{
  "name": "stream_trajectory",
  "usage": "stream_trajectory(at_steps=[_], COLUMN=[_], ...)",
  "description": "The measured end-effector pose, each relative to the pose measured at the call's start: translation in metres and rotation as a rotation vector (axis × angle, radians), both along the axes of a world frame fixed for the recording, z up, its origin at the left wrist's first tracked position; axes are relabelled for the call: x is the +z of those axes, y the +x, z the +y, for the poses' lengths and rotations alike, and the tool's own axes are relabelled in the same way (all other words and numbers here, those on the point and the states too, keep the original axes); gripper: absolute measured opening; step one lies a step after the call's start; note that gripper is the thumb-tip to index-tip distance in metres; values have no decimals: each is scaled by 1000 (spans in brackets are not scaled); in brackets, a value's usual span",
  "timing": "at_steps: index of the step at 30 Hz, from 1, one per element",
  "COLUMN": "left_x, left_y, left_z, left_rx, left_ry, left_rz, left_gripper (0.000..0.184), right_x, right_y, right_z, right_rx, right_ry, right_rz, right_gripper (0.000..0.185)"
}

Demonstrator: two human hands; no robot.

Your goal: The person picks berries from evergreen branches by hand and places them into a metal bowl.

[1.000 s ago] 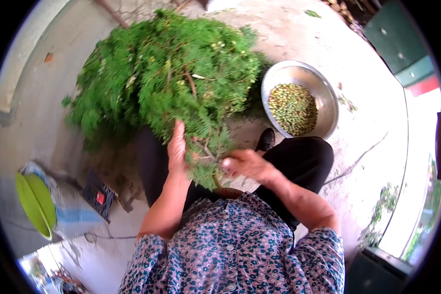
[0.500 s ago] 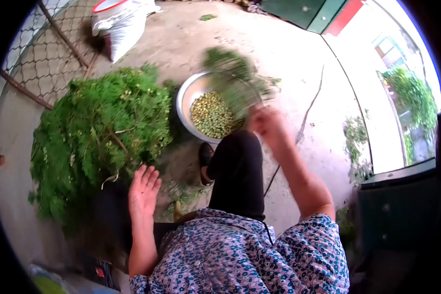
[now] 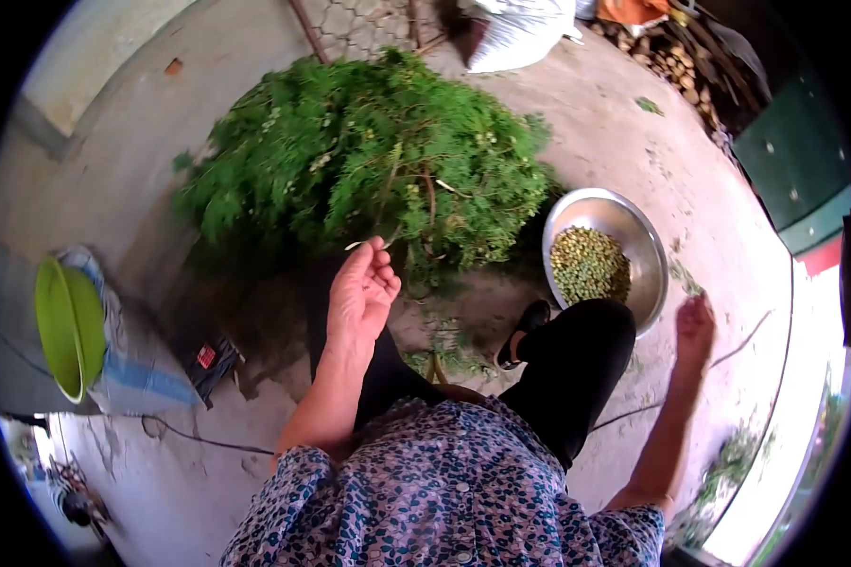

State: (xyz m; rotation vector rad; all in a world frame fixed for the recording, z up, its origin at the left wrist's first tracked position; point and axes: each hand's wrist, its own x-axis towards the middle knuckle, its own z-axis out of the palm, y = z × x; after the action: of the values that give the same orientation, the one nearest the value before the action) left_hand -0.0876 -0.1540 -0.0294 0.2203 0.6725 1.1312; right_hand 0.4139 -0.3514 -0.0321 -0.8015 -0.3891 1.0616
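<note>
My left hand (image 3: 362, 291) is palm up at the near edge of a large heap of green feathery branches (image 3: 369, 151). Its curled fingers pinch a thin branch stem (image 3: 388, 234) beside a pale cut end. To the right of the heap, a metal bowl (image 3: 649, 255) holds many small round yellow-green fruits (image 3: 588, 266). My right hand (image 3: 695, 328) is just right of the bowl, clear of its rim. Its fingers are curled closed and slightly blurred; what they hold, if anything, is hidden. Bits of greenery (image 3: 686, 279) lie on the floor beyond it.
A white sack (image 3: 520, 36) stands behind the heap, with stacked firewood (image 3: 681, 71) to its right. On the left, a lime-green basin (image 3: 70, 326) leans by a grey-blue sack (image 3: 137, 364). A cable (image 3: 208, 440) crosses the floor. My knee (image 3: 591, 350) is close against the bowl.
The view has swung left. My left hand has gone from open beside the heap to closed at a stem. My right hand has moved off the bowl; the leafy sprig it swung is no longer visible there.
</note>
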Motion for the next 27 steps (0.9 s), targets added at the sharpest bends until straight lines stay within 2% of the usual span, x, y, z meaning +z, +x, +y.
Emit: stream_trajectory(at_steps=[1, 3, 4, 5, 13, 15, 17, 19, 21, 22, 24, 26, 27], left_x=[9, 17, 19, 24, 25, 18, 15, 23, 23, 21, 14, 17, 19], left_y=[-8, -27, -36, -41, -40, -38, -19, 19, 37, 42, 45, 40, 38], left_z=[6, 18, 26, 32, 101, 128, 148, 149, 147, 149, 152, 158, 161], left_rx=[58, 167, 225, 271, 445, 430, 275, 176, -21, -24, -29, -27, -19], left_ry=[13, 98, 105, 110, 122, 126, 16, 21, 81, 79, 78, 54, 38], left_rz=[-19, -79, -88, -114, -182, -257, -155, 64, 211, 212, 183, 174, 172], left_gripper=[16, 18, 20, 18, 20, 16, 13, 10, 9, 10, 11, 12, 13], right_x=[11, 35, 29, 41, -60, -72, -83, -90, -110, -134, -128, -109, -108], right_y=[-54, -133, -150, -189, -305, -327, -345, -360, -373, -371, -378, -396, -408], right_z=[39, 93, 110, 126, 202, 220, 242, 263, 291, 304, 322, 341, 357], right_rx=[-228, -117, 77, 17, 479, 523, 566, 603, 653, 682, 740, 789, 793], right_ry=[-136, -143, -58, -177, -477, -563, -596, -613, -597, -440, -341, -396, -397], right_rz=[-53, -100, -44, -56, 112, 46, 21, 5, -30, 12, 153, 251, 194], right_gripper=[15, 16, 19, 20, 13, 15, 17, 18, 16, 18, 20, 20, 20])
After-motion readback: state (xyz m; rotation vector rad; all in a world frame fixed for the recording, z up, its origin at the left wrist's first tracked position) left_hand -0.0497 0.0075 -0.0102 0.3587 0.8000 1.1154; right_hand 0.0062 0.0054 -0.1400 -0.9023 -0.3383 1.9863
